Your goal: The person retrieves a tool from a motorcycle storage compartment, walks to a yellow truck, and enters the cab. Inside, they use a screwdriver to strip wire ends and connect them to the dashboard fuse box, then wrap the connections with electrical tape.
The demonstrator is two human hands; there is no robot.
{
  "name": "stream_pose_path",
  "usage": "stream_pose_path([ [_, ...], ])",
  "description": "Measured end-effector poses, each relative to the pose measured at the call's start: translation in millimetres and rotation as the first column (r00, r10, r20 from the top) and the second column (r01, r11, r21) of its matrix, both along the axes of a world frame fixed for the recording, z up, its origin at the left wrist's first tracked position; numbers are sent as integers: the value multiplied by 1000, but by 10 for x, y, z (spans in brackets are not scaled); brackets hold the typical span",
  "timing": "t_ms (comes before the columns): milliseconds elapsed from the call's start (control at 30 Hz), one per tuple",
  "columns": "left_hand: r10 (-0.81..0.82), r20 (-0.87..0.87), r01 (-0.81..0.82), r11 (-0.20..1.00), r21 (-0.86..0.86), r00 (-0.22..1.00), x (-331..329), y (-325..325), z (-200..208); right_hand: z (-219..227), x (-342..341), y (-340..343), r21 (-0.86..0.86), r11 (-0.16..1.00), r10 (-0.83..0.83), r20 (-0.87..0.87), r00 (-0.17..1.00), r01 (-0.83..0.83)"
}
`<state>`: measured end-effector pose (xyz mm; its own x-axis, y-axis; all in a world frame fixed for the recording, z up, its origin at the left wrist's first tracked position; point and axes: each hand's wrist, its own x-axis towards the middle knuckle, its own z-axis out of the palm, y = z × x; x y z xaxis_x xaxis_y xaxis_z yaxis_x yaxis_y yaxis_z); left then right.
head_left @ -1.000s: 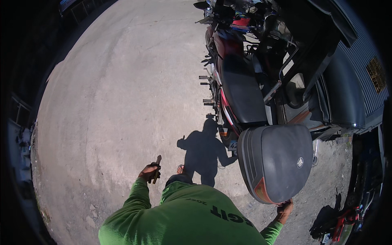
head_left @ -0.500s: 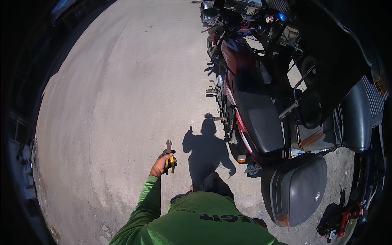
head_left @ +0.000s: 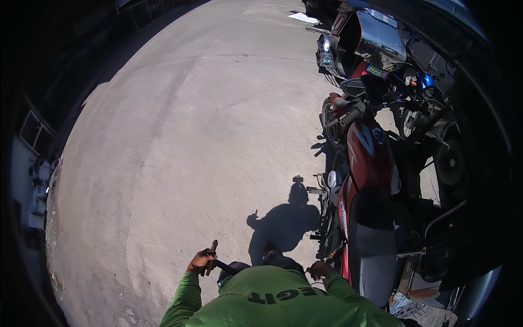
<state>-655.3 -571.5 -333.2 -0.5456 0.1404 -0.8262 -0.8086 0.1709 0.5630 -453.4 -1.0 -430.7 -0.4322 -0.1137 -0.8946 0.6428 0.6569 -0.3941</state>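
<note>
My left hand (head_left: 197,262) is closed around a pair of cutting pliers (head_left: 214,247), held out at my left side above the concrete. The jaws point up in the picture, and the handles are partly hidden by my fingers. At my right side, my right hand (head_left: 320,270) is bent with its fingers drawn together, close to the rear left side of a red motorcycle (head_left: 372,152). A thin line shows below these fingers, but what they hold is too small to make out. Nearest that hand is the motorcycle's black seat (head_left: 373,245).
A sidecar with a dark cover (head_left: 485,180) adjoins the motorcycle on the right. Ahead of it stands another vehicle (head_left: 381,38) with a shiny panel. Pale concrete ground (head_left: 190,136) stretches ahead and left. A building with a window (head_left: 37,131) borders the far left.
The view has shifted, so the motorcycle sits lower and farther right. My right hand has come into sight beside it. My left hand, still gripping the pliers, appears lower and farther left.
</note>
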Motion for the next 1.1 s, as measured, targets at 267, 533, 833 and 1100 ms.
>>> stream_pose_path([
  [267, -112, -362, 69, 989, -129, 925, -1681, 793, -341, 579, -3854, 378, 33, 996, -68, -313, 947, 83],
  [533, -277, -479, 186, 956, -229, 833, -5143, 1494, -44, 1081, -6766, 212, 11, 981, -182, -302, 936, 194],
  [833, 26, -96, 42, 766, 642, 995, -8884, 3048, 1266, 2077, -10009, 68, -402, 810, -549, -260, 794, 428],
  [1100, 4, -406, 138, 938, 318, 914, -11528, 4622, 1162, 1682, -13193, 672, -491, 812, -528, -387, 756, 316],
])
